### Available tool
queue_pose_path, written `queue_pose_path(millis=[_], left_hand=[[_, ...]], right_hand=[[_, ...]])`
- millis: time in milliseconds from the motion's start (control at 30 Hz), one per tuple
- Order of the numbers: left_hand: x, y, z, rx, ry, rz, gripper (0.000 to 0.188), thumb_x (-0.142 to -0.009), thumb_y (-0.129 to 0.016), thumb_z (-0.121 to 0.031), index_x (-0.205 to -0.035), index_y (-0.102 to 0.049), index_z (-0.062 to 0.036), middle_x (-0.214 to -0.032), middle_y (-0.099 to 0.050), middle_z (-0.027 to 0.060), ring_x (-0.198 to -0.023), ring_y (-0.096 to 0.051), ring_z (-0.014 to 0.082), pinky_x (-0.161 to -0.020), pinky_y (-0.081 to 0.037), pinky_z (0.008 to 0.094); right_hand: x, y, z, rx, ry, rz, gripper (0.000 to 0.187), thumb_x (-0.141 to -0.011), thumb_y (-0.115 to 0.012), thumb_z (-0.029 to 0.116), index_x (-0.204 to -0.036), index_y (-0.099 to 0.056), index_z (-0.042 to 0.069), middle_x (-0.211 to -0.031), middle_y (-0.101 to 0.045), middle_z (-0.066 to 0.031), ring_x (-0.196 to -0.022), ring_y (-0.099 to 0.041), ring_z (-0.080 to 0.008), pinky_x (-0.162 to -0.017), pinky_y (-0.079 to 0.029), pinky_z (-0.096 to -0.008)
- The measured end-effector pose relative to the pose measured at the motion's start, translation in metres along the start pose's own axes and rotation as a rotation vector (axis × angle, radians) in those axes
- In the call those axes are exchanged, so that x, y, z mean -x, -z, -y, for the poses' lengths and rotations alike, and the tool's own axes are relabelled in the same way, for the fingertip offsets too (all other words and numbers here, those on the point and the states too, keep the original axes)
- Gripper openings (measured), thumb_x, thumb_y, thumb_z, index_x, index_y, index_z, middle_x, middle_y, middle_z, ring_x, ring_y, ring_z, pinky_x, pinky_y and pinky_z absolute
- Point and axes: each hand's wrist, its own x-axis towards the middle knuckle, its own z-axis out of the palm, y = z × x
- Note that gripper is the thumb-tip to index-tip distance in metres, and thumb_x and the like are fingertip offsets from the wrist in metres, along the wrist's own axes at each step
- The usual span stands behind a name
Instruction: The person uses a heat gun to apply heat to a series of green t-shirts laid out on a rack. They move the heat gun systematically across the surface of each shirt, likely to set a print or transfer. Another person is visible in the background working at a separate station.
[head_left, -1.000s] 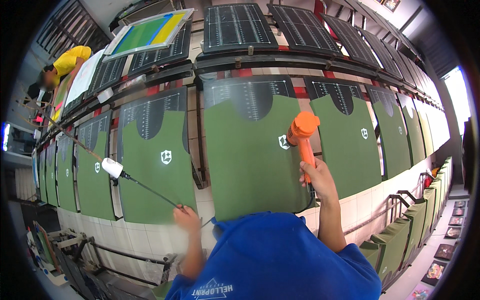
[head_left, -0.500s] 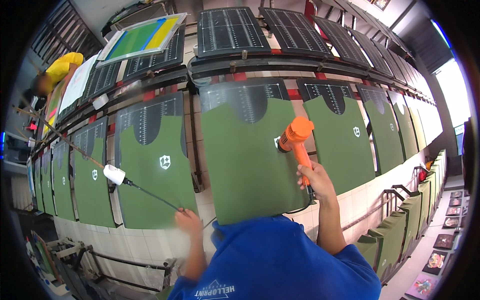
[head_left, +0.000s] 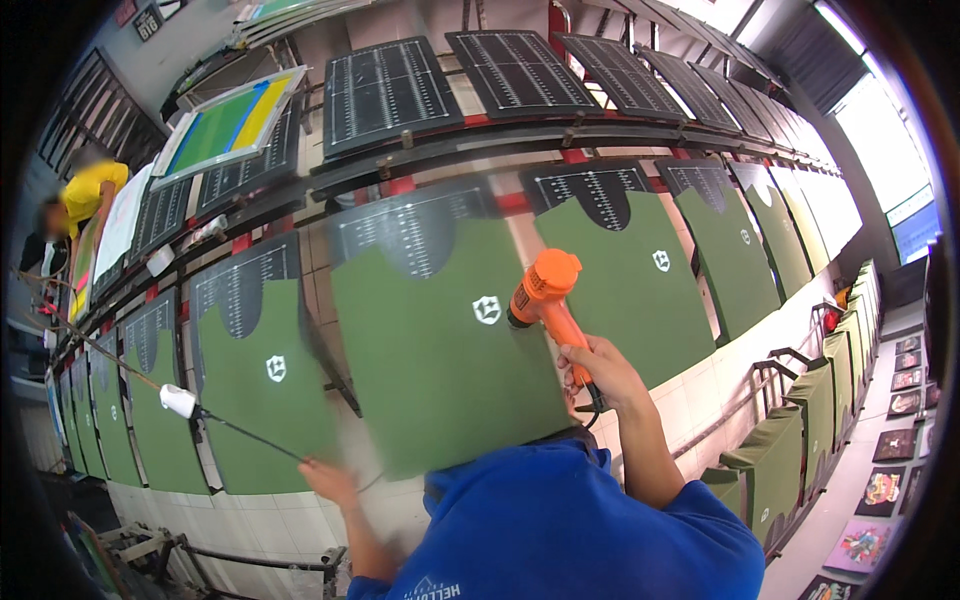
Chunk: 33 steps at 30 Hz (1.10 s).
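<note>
My right hand (head_left: 608, 374) is closed round the handle of an orange heat gun (head_left: 556, 285). Its dark nozzle points left, beside a white shield print (head_left: 487, 310) on a green fabric piece (head_left: 430, 370) laid over a dark board. My left hand (head_left: 330, 483), slightly blurred, grips a black cord (head_left: 250, 435) left of that piece. The cord runs up to a white connector (head_left: 178, 400), which hangs on a line coming from the far left. Another green fabric piece (head_left: 260, 400) with a shield print lies behind the cord.
More boards with green pieces (head_left: 630, 290) line the row on both sides. Bare black boards (head_left: 390, 95) and a screen frame (head_left: 225, 125) fill the row behind. A person in yellow (head_left: 95, 190) works far left. Draped green boards (head_left: 775, 455) stand at the right.
The view has swung, shifting the boards left and tilting the row. Relative to the shield print, the heat gun has moved right, uncovering the print. My left hand still grips the cord.
</note>
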Motion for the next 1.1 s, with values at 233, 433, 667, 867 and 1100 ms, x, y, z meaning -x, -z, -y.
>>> queue_pose_path(millis=[233, 433, 667, 867, 1100], left_hand=[[0.074, 0.028, -0.068, 0.081, -0.055, -0.306, 0.023, -0.103, -0.035, -0.016, -0.111, -0.045, 0.0035, -0.097, -0.057, 0.0313, -0.087, -0.055, 0.0495, -0.075, -0.042, 0.0511], [0.178, 0.063, -0.223, 0.367, 0.057, -0.231, 0.018, -0.103, -0.036, -0.015, -0.108, -0.044, -0.0002, -0.071, -0.041, 0.0026, -0.063, -0.037, 0.0106, -0.055, -0.033, 0.0282], [0.263, 0.045, -0.364, 0.921, 0.13, 0.029, 0.015, -0.101, -0.037, -0.014, -0.109, -0.045, -0.0044, -0.071, -0.04, -0.0008, -0.063, -0.038, 0.0069, -0.056, -0.032, 0.0239], [0.32, -0.008, -0.398, 0.893, 0.195, 0.129, 0.011, -0.102, -0.037, -0.013, -0.108, -0.042, -0.0054, -0.065, -0.038, -0.003, -0.054, -0.034, 0.0055, -0.046, -0.026, 0.0219], [0.336, -0.061, -0.375, 0.612, 0.131, 0.152, 0.015, -0.103, -0.036, -0.014, -0.108, -0.043, -0.0025, -0.065, -0.042, 0.0018, -0.057, -0.04, 0.0118, -0.051, -0.033, 0.0291]], right_hand=[[0.026, 0.17, 0.006, -0.016, 0.044, -0.016, 0.03, -0.094, -0.059, 0.023, -0.111, -0.053, -0.001, -0.084, -0.06, -0.0047, -0.063, -0.06, -0.0115, -0.054, -0.051, -0.0261], [0.043, 0.316, 0.025, 0.044, 0.071, -0.037, 0.031, -0.094, -0.058, 0.023, -0.111, -0.054, -0.002, -0.083, -0.06, -0.0054, -0.063, -0.06, -0.0121, -0.053, -0.051, -0.0257], [0.008, 0.383, 0.041, 0.152, 0.119, -0.103, 0.033, -0.094, -0.06, 0.026, -0.11, -0.055, -0.002, -0.084, -0.059, -0.0056, -0.064, -0.059, -0.0125, -0.055, -0.049, -0.0273], [-0.024, 0.384, 0.057, 0.195, 0.131, -0.033, 0.037, -0.093, -0.06, 0.029, -0.112, -0.056, -0.002, -0.085, -0.058, -0.0055, -0.065, -0.059, -0.0124, -0.056, -0.049, -0.027], [-0.038, 0.381, 0.064, 0.241, 0.119, -0.04, 0.037, -0.091, -0.061, 0.029, -0.111, -0.056, -0.002, -0.086, -0.058, -0.0057, -0.065, -0.059, -0.0127, -0.054, -0.049, -0.0267]])
